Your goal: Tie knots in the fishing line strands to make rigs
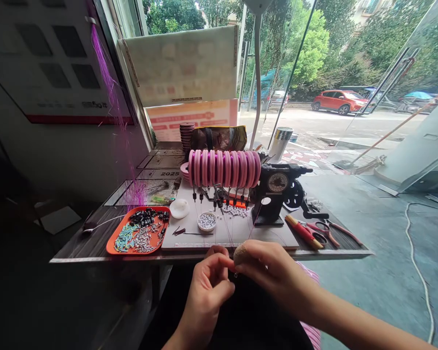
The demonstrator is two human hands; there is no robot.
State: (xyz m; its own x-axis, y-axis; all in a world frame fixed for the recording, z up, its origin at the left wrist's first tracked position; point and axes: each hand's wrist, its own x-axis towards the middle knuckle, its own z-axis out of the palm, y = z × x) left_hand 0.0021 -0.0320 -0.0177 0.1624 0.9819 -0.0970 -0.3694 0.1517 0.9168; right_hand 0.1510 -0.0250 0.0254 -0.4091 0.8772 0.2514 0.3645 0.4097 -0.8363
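My left hand (210,284) and my right hand (273,267) meet at the table's front edge, both closed in a pinch. Thin purplish fishing line runs down to my fingers from the row of pink spools (224,168) on a black hand-cranked winder (272,194). A tiny shiny piece (235,275) shows just below the fingertips; its kind is too small to make out. A beige cover (241,253) wraps one fingertip of my right hand. Several small black-ended clips hang under the spools.
An orange tray (111,243) holds black, teal and silver small parts. White beads fill a small dish (207,228) on the white board (190,242); more lie loose behind it. Scissors (323,233) and a red-and-tan handled tool (304,232) lie right. Purple strands (107,73) hang at left.
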